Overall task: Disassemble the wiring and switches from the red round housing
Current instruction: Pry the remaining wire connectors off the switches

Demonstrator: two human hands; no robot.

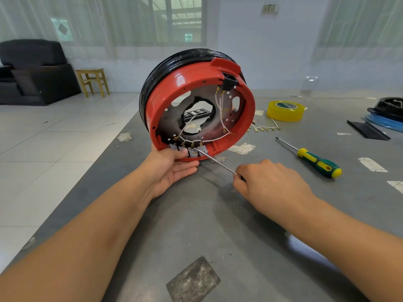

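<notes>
Worn dark patch [193, 280] seen nearest on grey table [239, 247]; no writing on it. Printing on yellow tape roll [285, 110] too small to be read. Red round housing [199, 105] stood on edge at table's far left, steadied from below by left hand [172, 168], thumb pressed on grey switches [187, 151]. Thin screwdriver [214, 160] gripped in right hand [270, 186], tip set at switches. Second screwdriver [314, 159] lying right, untouched

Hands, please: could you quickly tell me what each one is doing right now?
Left hand: grips the red housing at its lower rim.
Right hand: holds a metal tool, tip at the switches.
</notes>
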